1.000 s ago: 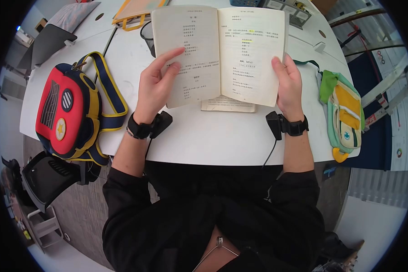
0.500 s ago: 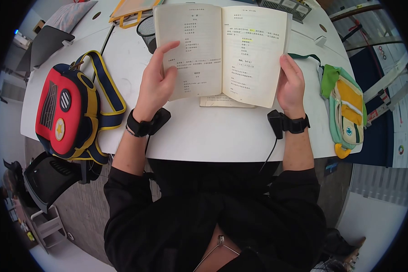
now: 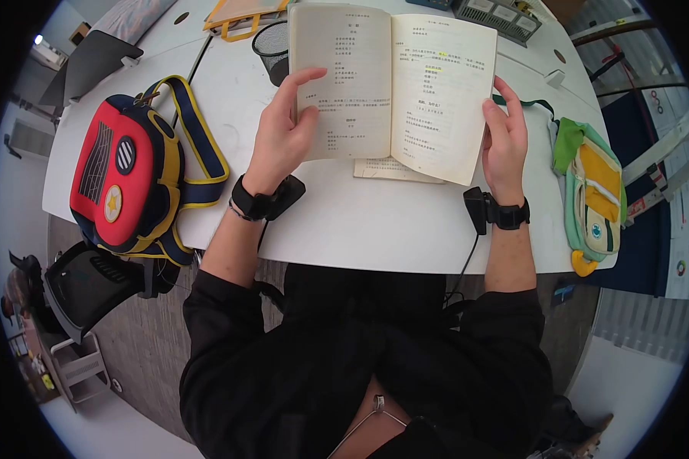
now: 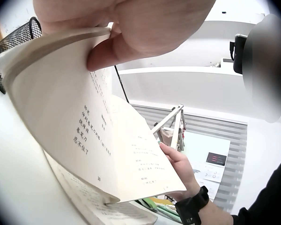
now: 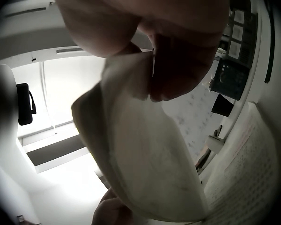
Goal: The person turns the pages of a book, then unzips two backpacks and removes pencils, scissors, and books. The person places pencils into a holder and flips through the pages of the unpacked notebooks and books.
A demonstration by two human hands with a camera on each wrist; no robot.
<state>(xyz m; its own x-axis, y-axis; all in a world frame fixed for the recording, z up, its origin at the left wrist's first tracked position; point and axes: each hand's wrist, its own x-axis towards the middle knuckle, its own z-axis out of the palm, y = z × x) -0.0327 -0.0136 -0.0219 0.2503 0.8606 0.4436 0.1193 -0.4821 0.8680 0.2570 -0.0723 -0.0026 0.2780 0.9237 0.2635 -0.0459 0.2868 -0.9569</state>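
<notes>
An open paperback book [image 3: 436,99] is held up over the table, pages facing me, with printed text and a few yellow highlights on the right page. At its left side my left hand [image 3: 282,141] grips it, thumb and index finger over the left page and the other fingers hidden behind. My right hand [image 3: 507,145] holds the right edge, its thumb and index finger spread apart there. In the right wrist view, pages [image 5: 145,140] hang between the fingers of that hand. Below the open book, a second book [image 3: 406,171] lies on the table, mostly covered.
On the left of the white table [image 3: 360,229] lies a red and navy backpack [image 3: 111,176]; a green and yellow bag [image 3: 593,191] is at the right edge. Behind the book stand a black mesh holder [image 3: 272,50] and a grey box [image 3: 497,19]. A dark laptop [image 3: 103,65] sits far left.
The whole head view has shifted, so book, hands and bags appear farther right. My right thumb has slid off the page margin to the edge, and its index finger has spread away.
</notes>
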